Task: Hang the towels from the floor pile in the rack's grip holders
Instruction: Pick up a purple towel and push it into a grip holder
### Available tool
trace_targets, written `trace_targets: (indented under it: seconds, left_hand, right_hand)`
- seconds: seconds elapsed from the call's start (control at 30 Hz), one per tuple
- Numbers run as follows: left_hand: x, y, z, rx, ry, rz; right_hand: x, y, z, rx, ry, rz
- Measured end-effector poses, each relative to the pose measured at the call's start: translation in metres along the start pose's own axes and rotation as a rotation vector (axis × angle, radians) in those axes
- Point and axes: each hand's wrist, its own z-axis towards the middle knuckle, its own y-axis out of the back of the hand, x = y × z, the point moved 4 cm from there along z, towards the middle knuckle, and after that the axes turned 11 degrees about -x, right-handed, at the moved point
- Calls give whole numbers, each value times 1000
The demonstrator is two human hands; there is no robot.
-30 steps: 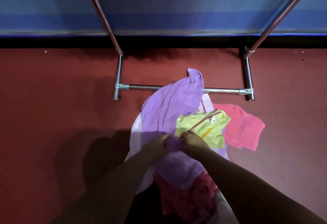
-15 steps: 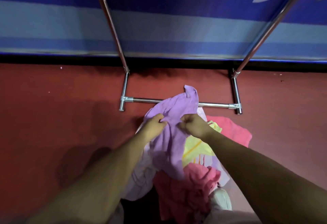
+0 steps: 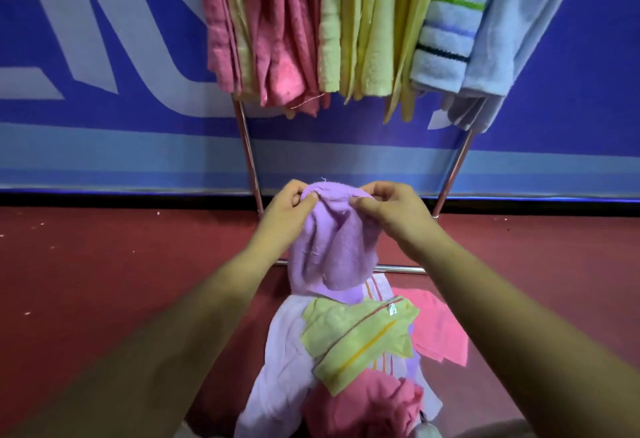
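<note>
A purple towel [image 3: 334,247] hangs in front of me, lifted off the floor pile. My left hand [image 3: 289,211] pinches its top edge on the left and my right hand [image 3: 389,207] pinches the same edge on the right, a short gap between them. Below lies the pile: a green towel with a yellow stripe [image 3: 360,333], a pink towel [image 3: 440,327], a pale lilac towel [image 3: 280,361] and a crumpled pink towel [image 3: 367,406]. The metal rack [image 3: 247,150] stands behind, with pink, yellow and light blue towels [image 3: 346,29] hanging from its top, where the holders are out of view.
The rack's lower crossbar [image 3: 401,268] runs along the red floor [image 3: 104,282] just behind the pile. A blue and white banner wall [image 3: 104,57] closes off the back. Open red floor lies to the left and right of the pile.
Both hands have raised the purple towel from the pile to chest height. The view tilted up, bringing the hung towels on the rack into sight.
</note>
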Motion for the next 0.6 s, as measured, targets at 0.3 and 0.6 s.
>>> trace_targets:
  seconds: [0.3, 0.6]
  left_hand:
    - [-45, 30, -42, -35, -87, -107]
    - [-47, 17, -51, 302, 86, -397]
  right_hand:
    - [17, 15, -48, 210, -14, -147]
    - [48, 10, -55, 156, 31, 196]
